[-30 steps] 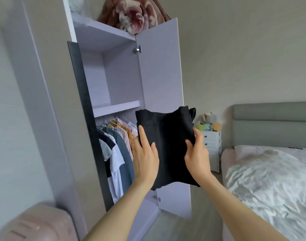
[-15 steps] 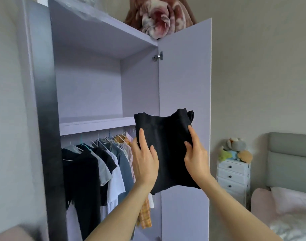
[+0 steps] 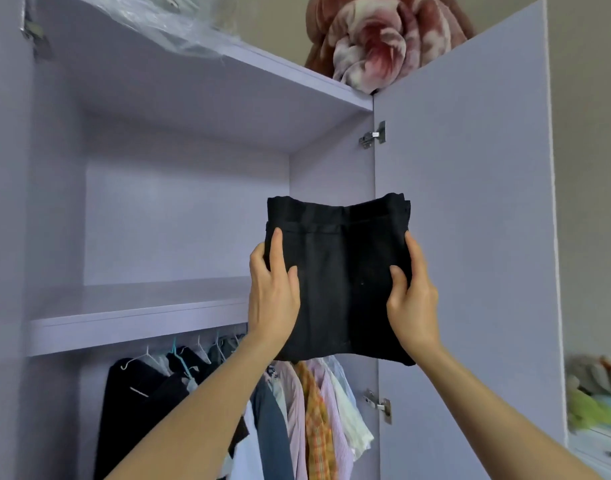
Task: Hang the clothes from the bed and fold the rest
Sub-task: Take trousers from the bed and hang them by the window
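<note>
So, lilac wardrobe (image 3: 193,209) with smooth matte panels — one bare shelf (image 3: 137,317) at left, shirts on hangers (image 3: 297,403) on the rail below. Left hand (image 3: 273,292) and right hand (image 3: 413,299) each grip a side of one folded black garment (image 3: 338,271), held up level with that shelf. One open door (image 3: 463,237) at right — fuzzy rolled blanket (image 3: 377,39) on top.

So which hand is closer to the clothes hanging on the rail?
Left. The left hand grips the folded black garment right above the hanging clothes; the right hand grips its other edge, over by the open door.
</note>
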Available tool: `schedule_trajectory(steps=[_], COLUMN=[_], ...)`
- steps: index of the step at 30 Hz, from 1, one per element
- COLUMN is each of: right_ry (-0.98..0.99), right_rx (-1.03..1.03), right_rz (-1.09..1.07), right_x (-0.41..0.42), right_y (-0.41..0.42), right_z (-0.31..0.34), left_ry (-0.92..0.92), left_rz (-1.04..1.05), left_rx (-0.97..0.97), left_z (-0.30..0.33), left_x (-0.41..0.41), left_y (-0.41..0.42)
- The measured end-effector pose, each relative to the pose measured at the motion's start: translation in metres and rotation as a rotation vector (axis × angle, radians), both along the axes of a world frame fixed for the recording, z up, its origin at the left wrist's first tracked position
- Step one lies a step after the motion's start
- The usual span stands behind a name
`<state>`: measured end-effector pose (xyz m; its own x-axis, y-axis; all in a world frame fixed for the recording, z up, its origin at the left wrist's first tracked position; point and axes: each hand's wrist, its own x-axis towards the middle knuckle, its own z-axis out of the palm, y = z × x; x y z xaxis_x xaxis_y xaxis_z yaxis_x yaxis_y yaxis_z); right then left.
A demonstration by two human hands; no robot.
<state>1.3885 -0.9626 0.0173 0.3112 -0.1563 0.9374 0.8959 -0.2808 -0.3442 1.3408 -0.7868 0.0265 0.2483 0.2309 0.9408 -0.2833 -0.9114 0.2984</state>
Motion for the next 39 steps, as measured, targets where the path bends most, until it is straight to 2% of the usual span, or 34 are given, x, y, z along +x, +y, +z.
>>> schedule_trajectory(steps=[10,15,24,29,31,33,35,39], right_ry=[-0.156,-0.155,0.009,0.086,0.131,0.201,0.231,0.261], right_rx=[-0.004,-0.026,-0.255,-0.441,-0.574,-0.743,-0.914,-1.233], right_rz=[0.122,0.14,0.114,0.117,0.053,-0.099,-0.219,-0.154], right_x=[0.172,0.257,0.422,0.508,0.539,0.564,0.577,0.59], right_y=[0.112,0.159,0.228,0.267,0.281,0.292,0.299,0.311], right_z=[0.076,0.1,0.098,0.097,0.096,0.092,0.089,0.08], left_ry=[-0.183,-0.15,0.208,0.38,0.505,0.647,0.753,0.886], left_rz=[0.073,0.12,0.285,0.34,0.441,0.635,0.741,0.654], left_rx=[0.043,0.092,0.078,-0.01,-0.035,-0.046,-0.02,0.11], left_z=[0.068,0.089,0.08,0.07,0.065,0.062,0.064,0.067], left_x=[0.154,0.234,0.387,0.456,0.474,0.483,0.487,0.499], left_y=[0.12,0.165,0.233,0.268,0.285,0.301,0.31,0.32])
